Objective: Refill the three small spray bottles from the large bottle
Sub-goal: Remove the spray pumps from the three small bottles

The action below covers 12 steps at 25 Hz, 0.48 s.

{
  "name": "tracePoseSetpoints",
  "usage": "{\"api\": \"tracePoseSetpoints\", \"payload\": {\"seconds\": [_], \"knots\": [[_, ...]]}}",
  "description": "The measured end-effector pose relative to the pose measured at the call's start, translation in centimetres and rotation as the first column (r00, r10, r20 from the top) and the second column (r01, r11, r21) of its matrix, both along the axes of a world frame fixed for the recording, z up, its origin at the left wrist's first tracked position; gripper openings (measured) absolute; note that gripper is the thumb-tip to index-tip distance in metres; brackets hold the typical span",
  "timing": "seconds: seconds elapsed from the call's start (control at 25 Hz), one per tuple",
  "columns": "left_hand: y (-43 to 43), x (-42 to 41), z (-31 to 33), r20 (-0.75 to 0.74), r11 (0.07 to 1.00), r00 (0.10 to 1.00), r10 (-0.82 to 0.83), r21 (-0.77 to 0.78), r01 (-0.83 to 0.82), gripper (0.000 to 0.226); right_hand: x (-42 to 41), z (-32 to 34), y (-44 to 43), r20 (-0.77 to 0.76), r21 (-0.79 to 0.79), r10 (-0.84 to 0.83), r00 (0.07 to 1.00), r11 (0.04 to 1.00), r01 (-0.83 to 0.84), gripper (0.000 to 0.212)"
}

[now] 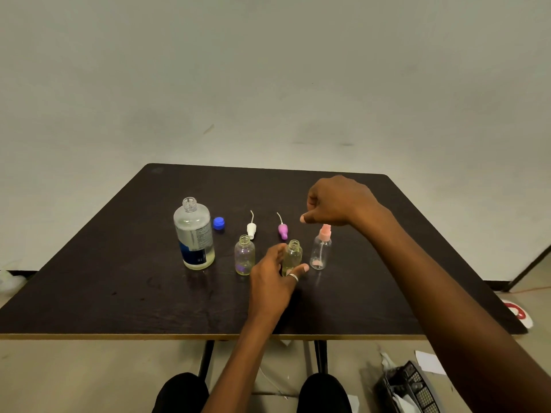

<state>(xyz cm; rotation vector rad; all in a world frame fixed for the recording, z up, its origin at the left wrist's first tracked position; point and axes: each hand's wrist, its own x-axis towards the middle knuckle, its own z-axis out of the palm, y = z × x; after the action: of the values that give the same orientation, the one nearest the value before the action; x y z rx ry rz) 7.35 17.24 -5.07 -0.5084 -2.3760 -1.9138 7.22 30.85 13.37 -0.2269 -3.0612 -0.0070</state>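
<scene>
Entry, as I read it from the head camera.

1. Large bottle (193,234): upright at the left end of the row across the middle of the bench (89,293). Long axis vertical, open mouth up, roughly a third of the liquid left. Its blue cap (218,223) lies just beside it, toward the far edge.
2. Left small bottle (244,256): upright, mouth open, yellowish contents; I judge it filled. White spray head (251,229) lies behind it, dip tube pointing to the far edge.
3. Middle small bottle (292,256): upright, mouth open, yellowish; apparently filled. My left hand (271,281) grasps it, thumb on its right side and fingers on its left. Purple spray head (282,230) lies behind it, tube pointing to the far edge.
4. Right small bottle (320,248): upright, clear, seemingly empty, pink spray head (324,231) on its neck. My right hand (337,204) hovers just above it, clenched, nothing visible in it.

Status, by my estimate: two of three filled. Left to do: uncap and fill the right one, then refit all three spray heads and the blue cap.
</scene>
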Motion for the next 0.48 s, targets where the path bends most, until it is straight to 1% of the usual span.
{"api": "tracePoseSetpoints", "payload": {"seconds": [0.16,0.32,0.4,0.48], "knots": [[0.0,0.2,0.1,0.005,0.998,1.0,0.014,-0.061,-0.014,0.082,1.0,-1.0,0.9,0.094,-0.019,-0.004,0.996,1.0,0.006,0.031],[-0.1,0.6,0.6,-0.009,0.992,1.0,0.013,-0.125,-0.014,0.091,1.2,-2.0,1.1,0.119,-0.068,0.028,0.992,0.997,-0.02,0.037],[-0.2,1.1,0.8,-0.032,0.987,0.999,0.024,-0.157,-0.029,0.095,1.2,-2.4,1.1,0.121,-0.072,0.037,0.992,0.997,-0.029,0.034],[-0.5,2.5,1.0,-0.048,0.977,0.997,0.068,-0.198,-0.076,0.1,1.2,-2.8,1.2,0.112,-0.057,0.039,0.993,0.998,-0.033,0.026]]}}
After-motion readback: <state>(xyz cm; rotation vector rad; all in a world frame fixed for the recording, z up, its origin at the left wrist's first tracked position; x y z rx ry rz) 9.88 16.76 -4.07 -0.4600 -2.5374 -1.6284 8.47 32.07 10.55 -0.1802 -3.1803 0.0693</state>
